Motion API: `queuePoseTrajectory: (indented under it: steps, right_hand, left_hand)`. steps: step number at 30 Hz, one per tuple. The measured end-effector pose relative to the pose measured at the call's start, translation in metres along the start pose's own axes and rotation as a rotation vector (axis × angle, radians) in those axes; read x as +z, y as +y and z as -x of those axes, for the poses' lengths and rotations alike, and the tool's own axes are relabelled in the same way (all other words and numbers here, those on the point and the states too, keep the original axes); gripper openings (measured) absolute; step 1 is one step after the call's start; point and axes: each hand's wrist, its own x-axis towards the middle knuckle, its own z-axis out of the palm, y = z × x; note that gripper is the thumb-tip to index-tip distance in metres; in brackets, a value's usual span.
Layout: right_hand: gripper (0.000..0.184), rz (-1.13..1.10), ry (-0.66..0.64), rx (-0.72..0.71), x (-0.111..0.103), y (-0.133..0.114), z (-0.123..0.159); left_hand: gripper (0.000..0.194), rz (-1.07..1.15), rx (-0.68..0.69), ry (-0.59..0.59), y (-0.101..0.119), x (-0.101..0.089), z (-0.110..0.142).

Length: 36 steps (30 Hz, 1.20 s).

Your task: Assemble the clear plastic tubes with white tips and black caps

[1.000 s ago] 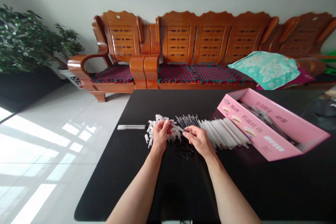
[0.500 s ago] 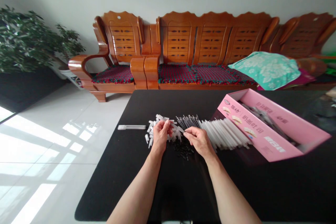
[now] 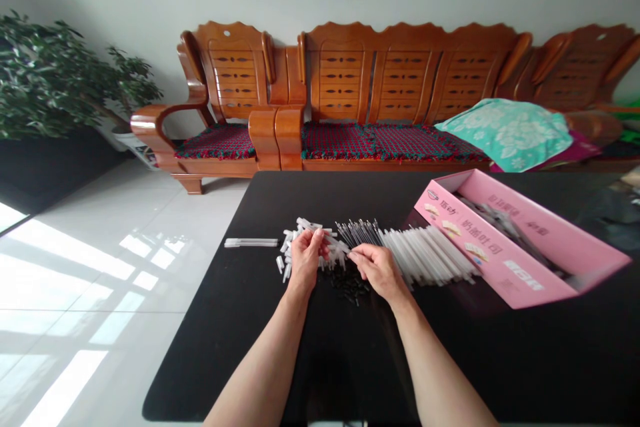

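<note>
My left hand (image 3: 306, 257) is closed around a whitish pen barrel (image 3: 339, 244), which slants down to the right between both hands. At the barrel's right end the fingertips of my right hand (image 3: 379, 268) are pinched together; any small part inside that pinch is hidden. White pen caps (image 3: 289, 247) lie heaped behind and beside my left hand. Small black plugs (image 3: 353, 288) are scattered on the table between my wrists. Dark pen refills (image 3: 359, 231) lie fanned out beyond my right hand, with a row of white pen barrels (image 3: 430, 253) to their right.
Capped pens (image 3: 251, 242) lie side by side at the left of the black table (image 3: 240, 333). A pink cardboard box (image 3: 465, 240) with dark and clear items inside stands at the right. Beyond the table is a wooden sofa (image 3: 340, 80) with a turquoise pillow (image 3: 510, 133).
Very little differs. My right hand has shifted slightly left against the end of the barrel; my left hand stays in place.
</note>
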Motion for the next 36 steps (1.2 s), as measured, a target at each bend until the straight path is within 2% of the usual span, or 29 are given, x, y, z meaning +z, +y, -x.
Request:
queuePoseTrajectory:
  steps: [4, 9, 15, 18, 22, 25, 27, 30, 34, 36]
  right_hand:
    - [0.023, -0.047, 0.036, 0.040, 0.002, 0.004, -0.001]
    - [0.019, -0.021, 0.125, 0.038, 0.002, 0.009, 0.000]
    - [0.016, 0.167, 0.007, -0.001, -0.001, 0.002, 0.001]
    - [0.018, 0.216, 0.004, -0.009, -0.003, 0.001, 0.002]
    - [0.029, 0.117, 0.081, -0.042, -0.002, 0.002, 0.001]
    - [0.026, 0.096, 0.061, -0.079, -0.001, 0.002, 0.001]
    - [0.025, 0.110, 0.042, -0.097, -0.001, 0.001, 0.001]
    - [0.023, 0.121, 0.078, -0.094, -0.006, 0.002, 0.002]
    - [0.021, 0.225, 0.258, -0.011, -0.016, 0.008, 0.001]
    - [0.020, 0.349, 0.348, 0.064, -0.020, 0.012, 0.000]
  left_hand:
    - [0.040, 0.004, 0.000, 0.006, 0.000, 0.000, 0.000]
    - [0.039, 0.038, 0.019, 0.072, 0.000, -0.007, -0.005]
    - [0.039, 0.080, 0.045, 0.129, 0.003, -0.015, -0.011]
    - [0.039, 0.086, 0.053, 0.143, 0.004, -0.016, -0.011]
    - [0.038, 0.030, 0.049, 0.082, 0.003, -0.008, -0.005]
    - [0.038, -0.009, 0.017, 0.012, 0.002, -0.002, 0.000]
    - [0.038, -0.015, 0.024, 0.010, 0.005, -0.004, -0.002]
    - [0.037, 0.032, 0.090, 0.133, 0.015, -0.020, -0.012]
    - [0.039, 0.167, 0.158, 0.399, 0.027, -0.044, -0.026]
    - [0.040, 0.187, 0.148, 0.422, 0.028, -0.048, -0.027]
